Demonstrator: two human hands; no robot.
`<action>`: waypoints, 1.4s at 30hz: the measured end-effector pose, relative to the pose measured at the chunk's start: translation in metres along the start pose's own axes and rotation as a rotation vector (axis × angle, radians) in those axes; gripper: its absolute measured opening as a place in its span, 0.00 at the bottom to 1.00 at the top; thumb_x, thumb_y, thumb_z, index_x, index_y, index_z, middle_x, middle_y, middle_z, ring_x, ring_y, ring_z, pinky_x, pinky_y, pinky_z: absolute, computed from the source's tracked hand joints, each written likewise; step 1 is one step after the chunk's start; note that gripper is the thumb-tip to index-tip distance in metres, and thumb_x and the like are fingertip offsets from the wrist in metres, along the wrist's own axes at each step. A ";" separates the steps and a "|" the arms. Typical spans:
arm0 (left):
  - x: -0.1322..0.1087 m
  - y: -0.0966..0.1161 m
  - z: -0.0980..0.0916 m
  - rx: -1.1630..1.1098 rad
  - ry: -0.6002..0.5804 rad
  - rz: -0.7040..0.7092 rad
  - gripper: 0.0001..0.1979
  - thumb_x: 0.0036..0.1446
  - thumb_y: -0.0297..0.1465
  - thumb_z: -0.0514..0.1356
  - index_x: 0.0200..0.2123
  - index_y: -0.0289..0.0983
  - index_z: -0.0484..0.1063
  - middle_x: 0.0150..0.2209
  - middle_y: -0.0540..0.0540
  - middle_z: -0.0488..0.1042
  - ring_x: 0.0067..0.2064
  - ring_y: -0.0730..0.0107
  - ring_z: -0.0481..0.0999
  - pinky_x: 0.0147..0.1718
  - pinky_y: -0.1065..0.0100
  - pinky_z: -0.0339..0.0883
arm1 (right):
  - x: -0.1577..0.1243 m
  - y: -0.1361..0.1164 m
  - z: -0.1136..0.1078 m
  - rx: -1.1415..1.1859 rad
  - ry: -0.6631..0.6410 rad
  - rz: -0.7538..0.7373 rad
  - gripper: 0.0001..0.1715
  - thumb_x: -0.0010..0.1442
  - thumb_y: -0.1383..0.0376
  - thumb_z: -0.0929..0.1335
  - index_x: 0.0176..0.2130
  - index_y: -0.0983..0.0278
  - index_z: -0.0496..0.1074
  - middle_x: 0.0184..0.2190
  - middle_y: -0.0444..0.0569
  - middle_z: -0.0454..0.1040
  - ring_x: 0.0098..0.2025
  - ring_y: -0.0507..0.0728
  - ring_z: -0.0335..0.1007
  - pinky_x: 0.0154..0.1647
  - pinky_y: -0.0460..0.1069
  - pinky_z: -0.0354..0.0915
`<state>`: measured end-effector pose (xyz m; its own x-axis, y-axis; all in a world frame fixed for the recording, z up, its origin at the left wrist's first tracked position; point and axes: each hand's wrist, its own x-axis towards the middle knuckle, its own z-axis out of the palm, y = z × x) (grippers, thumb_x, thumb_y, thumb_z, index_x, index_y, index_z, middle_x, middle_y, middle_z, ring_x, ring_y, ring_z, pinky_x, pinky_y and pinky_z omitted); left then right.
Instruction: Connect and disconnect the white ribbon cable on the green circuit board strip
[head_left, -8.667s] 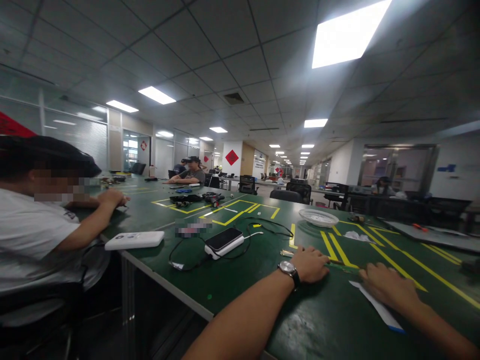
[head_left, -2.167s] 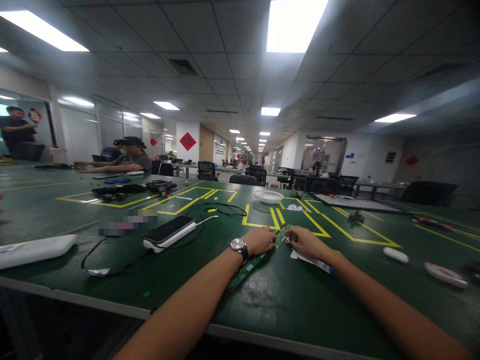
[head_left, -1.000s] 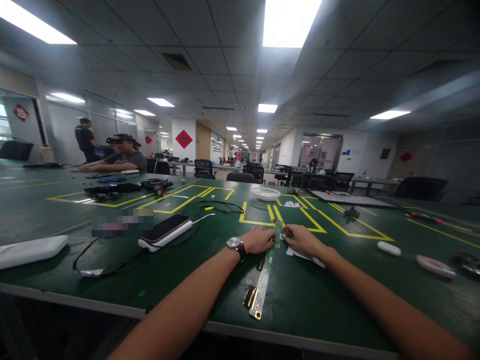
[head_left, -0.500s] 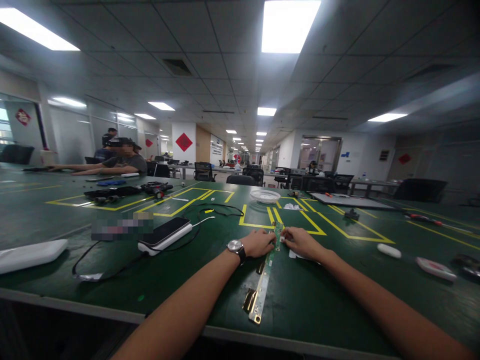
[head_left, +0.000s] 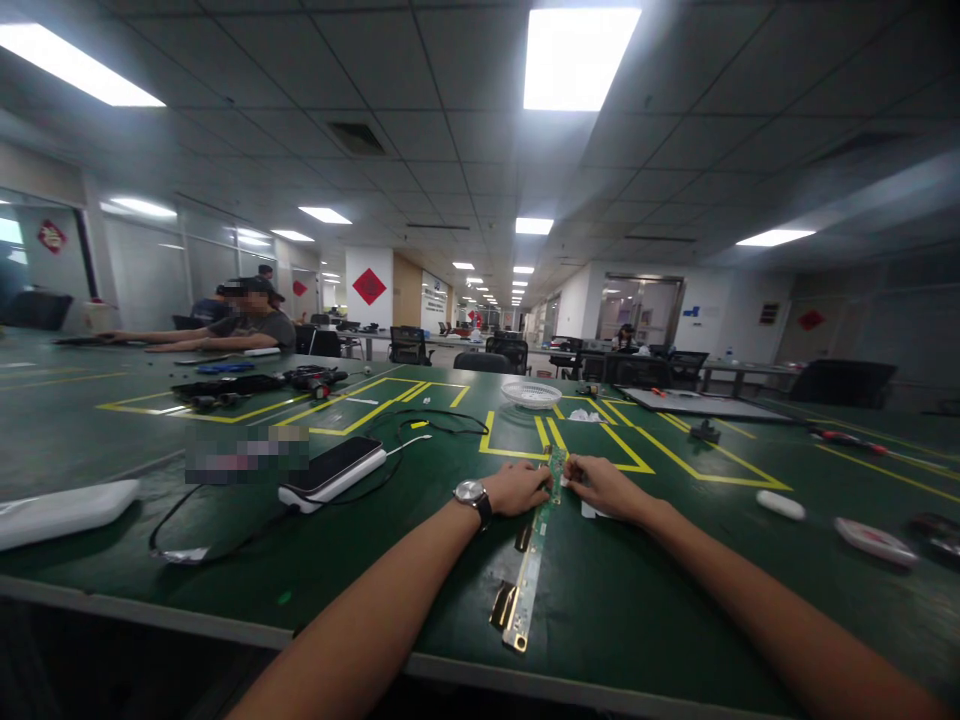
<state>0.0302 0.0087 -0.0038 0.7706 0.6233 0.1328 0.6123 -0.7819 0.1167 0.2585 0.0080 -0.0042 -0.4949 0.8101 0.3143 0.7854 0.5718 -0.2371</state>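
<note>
A long, narrow circuit board (head_left: 531,570) lies on the green table, running away from me, with dark, shiny flaps along its left side. At its far end, my left hand (head_left: 521,487), with a watch (head_left: 470,492) on the wrist, has curled fingers closed on the board's left edge. Across from it, my right hand (head_left: 604,483) is closed in a pinch at the board's right edge. Something small and pale shows at those fingertips, too small to name. A white scrap (head_left: 591,511) lies partly under my right hand.
To the left, a phone (head_left: 330,468) rests on a white block with a cable. Beyond my hands stands a white basket (head_left: 531,394). A white oval object (head_left: 780,505) and a red screwdriver (head_left: 847,439) lie right. Another person (head_left: 251,325) sits at the far left.
My hands and the board hold nearly the same place. The whole view has shifted very slightly.
</note>
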 end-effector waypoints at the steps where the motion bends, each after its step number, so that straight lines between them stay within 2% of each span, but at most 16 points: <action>1: 0.000 0.000 0.000 -0.004 0.003 -0.002 0.12 0.66 0.36 0.50 0.50 0.40 0.64 0.50 0.41 0.70 0.56 0.54 0.67 0.52 0.54 0.62 | 0.000 0.001 -0.001 0.010 -0.010 0.004 0.05 0.58 0.66 0.66 0.36 0.63 0.70 0.32 0.48 0.75 0.34 0.55 0.70 0.37 0.48 0.63; 5: 0.000 -0.002 0.001 -0.013 0.017 0.007 0.11 0.66 0.35 0.51 0.49 0.40 0.64 0.50 0.43 0.71 0.55 0.56 0.68 0.51 0.55 0.62 | 0.002 0.004 -0.004 0.043 0.031 -0.017 0.10 0.62 0.62 0.64 0.38 0.63 0.73 0.38 0.50 0.76 0.41 0.57 0.72 0.45 0.51 0.65; 8: 0.001 -0.003 -0.002 0.009 0.085 0.060 0.09 0.66 0.32 0.50 0.46 0.41 0.66 0.50 0.46 0.72 0.53 0.59 0.70 0.50 0.60 0.63 | 0.005 0.003 -0.002 0.075 0.097 -0.114 0.15 0.62 0.68 0.61 0.43 0.63 0.74 0.46 0.53 0.76 0.49 0.58 0.70 0.54 0.54 0.63; 12: 0.000 -0.003 -0.008 0.094 0.234 0.027 0.11 0.68 0.31 0.48 0.46 0.40 0.69 0.48 0.46 0.74 0.50 0.60 0.72 0.47 0.62 0.65 | 0.008 0.001 0.003 0.078 -0.034 -0.175 0.22 0.59 0.72 0.60 0.49 0.61 0.74 0.50 0.52 0.75 0.52 0.58 0.70 0.58 0.54 0.62; 15: -0.002 -0.002 -0.011 0.147 0.265 -0.022 0.13 0.68 0.30 0.47 0.47 0.40 0.70 0.48 0.46 0.74 0.49 0.60 0.72 0.45 0.61 0.65 | 0.007 0.005 0.004 -0.001 -0.080 -0.110 0.23 0.59 0.72 0.61 0.50 0.61 0.74 0.50 0.51 0.75 0.53 0.58 0.70 0.57 0.53 0.62; 21: -0.001 -0.001 -0.007 0.212 0.224 -0.011 0.13 0.67 0.31 0.49 0.48 0.41 0.71 0.48 0.45 0.74 0.49 0.60 0.71 0.45 0.61 0.66 | 0.005 0.022 0.003 -0.328 0.000 0.241 0.23 0.62 0.70 0.58 0.49 0.66 0.75 0.50 0.58 0.75 0.53 0.63 0.71 0.53 0.55 0.63; 25: 0.000 -0.003 -0.004 0.230 0.221 -0.020 0.14 0.67 0.30 0.48 0.49 0.41 0.70 0.49 0.45 0.74 0.50 0.59 0.71 0.46 0.59 0.66 | 0.004 0.021 0.001 -0.466 0.005 0.360 0.23 0.63 0.68 0.57 0.47 0.66 0.77 0.45 0.60 0.77 0.48 0.64 0.73 0.47 0.55 0.65; 28: 0.001 -0.003 -0.002 0.234 0.224 -0.020 0.14 0.67 0.31 0.48 0.49 0.41 0.71 0.49 0.45 0.74 0.49 0.59 0.71 0.46 0.58 0.67 | 0.005 0.020 0.001 -0.490 -0.002 0.391 0.22 0.63 0.67 0.57 0.46 0.66 0.77 0.45 0.59 0.77 0.47 0.65 0.73 0.45 0.55 0.66; 31: 0.001 -0.003 -0.001 0.229 0.218 -0.010 0.14 0.67 0.31 0.48 0.49 0.41 0.71 0.50 0.45 0.74 0.49 0.58 0.72 0.47 0.57 0.67 | 0.005 0.022 0.002 -0.461 -0.015 0.403 0.21 0.63 0.66 0.58 0.47 0.66 0.76 0.47 0.59 0.76 0.49 0.64 0.71 0.47 0.54 0.65; 37: 0.001 -0.004 0.001 0.215 0.187 0.008 0.14 0.66 0.32 0.49 0.50 0.42 0.71 0.50 0.45 0.75 0.50 0.58 0.72 0.48 0.59 0.67 | 0.004 0.027 0.003 -0.408 -0.023 0.358 0.21 0.62 0.67 0.59 0.47 0.68 0.76 0.46 0.61 0.75 0.48 0.63 0.71 0.49 0.54 0.64; 42: 0.001 -0.004 0.001 0.203 0.186 0.002 0.15 0.66 0.32 0.49 0.50 0.41 0.71 0.50 0.45 0.74 0.50 0.58 0.72 0.49 0.58 0.67 | 0.002 0.028 0.005 -0.357 -0.042 0.356 0.22 0.62 0.67 0.58 0.49 0.70 0.74 0.49 0.63 0.73 0.49 0.64 0.72 0.51 0.55 0.64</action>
<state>0.0287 0.0126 -0.0051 0.7380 0.5976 0.3133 0.6478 -0.7574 -0.0813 0.2775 0.0267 -0.0150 -0.1816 0.9555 0.2325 0.9828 0.1847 0.0087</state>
